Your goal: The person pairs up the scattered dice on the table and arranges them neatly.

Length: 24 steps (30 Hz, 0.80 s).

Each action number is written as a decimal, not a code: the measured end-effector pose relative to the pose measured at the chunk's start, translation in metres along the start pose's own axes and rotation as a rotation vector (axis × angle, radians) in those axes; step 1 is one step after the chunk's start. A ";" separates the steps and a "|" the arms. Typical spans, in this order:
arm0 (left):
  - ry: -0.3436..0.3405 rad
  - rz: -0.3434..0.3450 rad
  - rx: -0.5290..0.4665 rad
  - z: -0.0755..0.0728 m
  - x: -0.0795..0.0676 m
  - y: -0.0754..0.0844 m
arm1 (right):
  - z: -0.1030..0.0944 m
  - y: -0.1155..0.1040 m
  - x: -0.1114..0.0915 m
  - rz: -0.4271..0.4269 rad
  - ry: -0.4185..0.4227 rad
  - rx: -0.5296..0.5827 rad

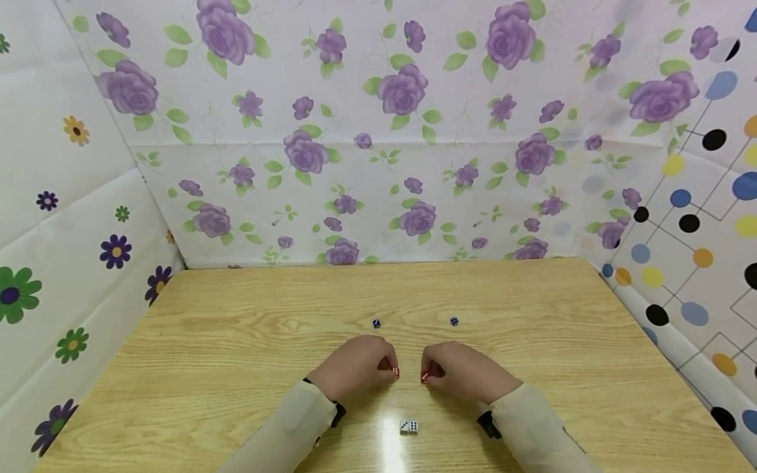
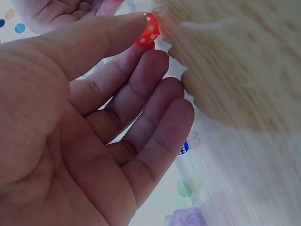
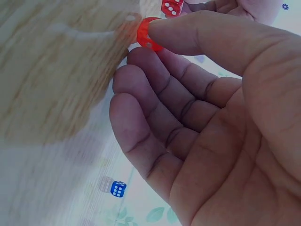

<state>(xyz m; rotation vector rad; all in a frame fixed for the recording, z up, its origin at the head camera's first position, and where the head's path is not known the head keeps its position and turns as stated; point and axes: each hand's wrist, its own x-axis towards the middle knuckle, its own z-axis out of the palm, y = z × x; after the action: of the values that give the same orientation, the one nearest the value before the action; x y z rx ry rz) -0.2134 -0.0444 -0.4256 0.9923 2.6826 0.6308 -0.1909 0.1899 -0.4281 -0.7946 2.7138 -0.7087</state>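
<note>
My left hand (image 1: 359, 368) pinches a red die (image 2: 149, 29) with white dots between thumb and index finger, low over the table. Facing it, my right hand (image 1: 464, 371) pinches a second red die (image 3: 149, 34) the same way. A small gap separates the two red dice. In both wrist views each die seems to be at or just by the table surface; whether it touches I cannot tell. Nearer the front, two white dice (image 1: 409, 427) sit side by side between the forearms.
Beyond the hands lie two blue dice apart from each other, the left one (image 1: 376, 323) and the right one (image 1: 454, 321). The wood-grain table (image 1: 248, 315) is walled by a flowered cloth (image 1: 355, 164) behind, with patterned cloths at both sides.
</note>
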 end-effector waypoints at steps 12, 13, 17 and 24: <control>0.002 0.019 0.016 0.003 0.001 0.002 | 0.001 -0.002 0.001 -0.020 0.008 -0.007; 0.002 0.014 0.010 0.003 0.000 0.002 | 0.001 -0.002 0.001 -0.018 0.011 -0.008; 0.009 0.000 0.011 0.001 0.000 0.001 | 0.000 -0.002 -0.001 -0.009 0.025 -0.023; 0.016 -0.008 0.029 0.001 0.000 0.004 | 0.001 -0.002 0.000 0.003 0.027 -0.037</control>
<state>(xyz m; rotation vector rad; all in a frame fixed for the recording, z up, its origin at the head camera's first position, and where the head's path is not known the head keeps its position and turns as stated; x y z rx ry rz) -0.2105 -0.0412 -0.4243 0.9874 2.7157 0.6029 -0.1896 0.1879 -0.4283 -0.7942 2.7594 -0.6750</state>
